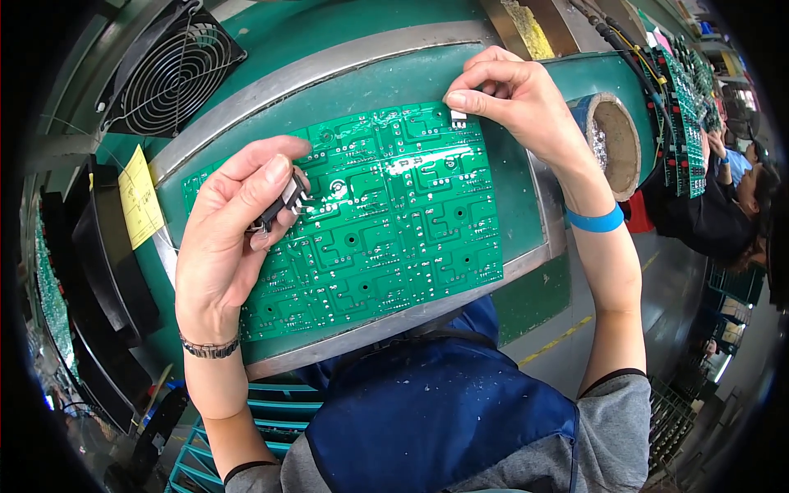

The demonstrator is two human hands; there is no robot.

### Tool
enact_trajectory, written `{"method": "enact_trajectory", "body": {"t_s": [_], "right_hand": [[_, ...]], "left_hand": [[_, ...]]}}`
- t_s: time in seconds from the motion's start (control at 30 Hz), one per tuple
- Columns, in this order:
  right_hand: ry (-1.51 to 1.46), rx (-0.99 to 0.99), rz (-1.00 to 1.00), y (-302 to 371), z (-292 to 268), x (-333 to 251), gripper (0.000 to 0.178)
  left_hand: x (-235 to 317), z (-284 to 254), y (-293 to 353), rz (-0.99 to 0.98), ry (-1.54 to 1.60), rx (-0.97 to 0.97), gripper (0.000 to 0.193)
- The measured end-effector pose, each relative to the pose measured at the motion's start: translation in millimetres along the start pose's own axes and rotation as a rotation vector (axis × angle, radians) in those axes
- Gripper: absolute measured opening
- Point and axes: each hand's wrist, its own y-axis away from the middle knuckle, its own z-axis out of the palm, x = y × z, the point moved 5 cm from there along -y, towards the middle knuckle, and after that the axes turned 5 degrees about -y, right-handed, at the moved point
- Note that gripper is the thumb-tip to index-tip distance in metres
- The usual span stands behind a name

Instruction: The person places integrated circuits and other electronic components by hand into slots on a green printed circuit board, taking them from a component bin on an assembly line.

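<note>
A large green circuit board (403,205) lies on the green work surface in front of me, with many small solder points over its face. My left hand (226,214) is curled over the board's left part. Between its thumb and fingers are several black electronic components (289,193) with bent metal pins. At the board's far right edge, my right hand (518,94) pinches a small electronic component (459,119) with a pale body and short legs. Its legs are at the board's edge; whether they touch it I cannot tell.
A black fan with a wire guard (177,82) stands at the far left, near a yellow paper slip (141,197). Black trays (107,255) line the left side. At right are a thick cardboard roll (616,148), a stack of circuit boards (682,123) and other people.
</note>
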Motion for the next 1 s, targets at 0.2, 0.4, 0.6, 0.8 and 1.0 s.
{"method": "enact_trajectory", "body": {"t_s": [0.2,0.4,0.6,0.8,1.0], "right_hand": [[0.009,-0.002,-0.116,1.2,1.8,-9.1,0.01],[0.104,0.102,-0.332,10.5,1.8,-9.7,0.014],[0.127,0.074,-0.271,17.4,5.1,-16.9,0.03],[0.22,-0.002,-0.281,17.7,8.6,-16.0,0.029],[-0.001,0.081,-0.062,14.0,3.8,-62.4,0.029]], "left_hand": [[-0.1,-5.3,1.0,0.022,-0.036,0.003,0.018],[-4.1,-6.3,-3.3,0.039,-0.009,0.004,0.014],[-1.5,-5.5,0.8,0.033,-0.027,0.048,0.014],[-2.1,-5.1,-0.2,0.056,-0.039,0.059,0.014],[-1.2,7.3,-4.5,-0.018,-0.206,0.04,0.021]]}}
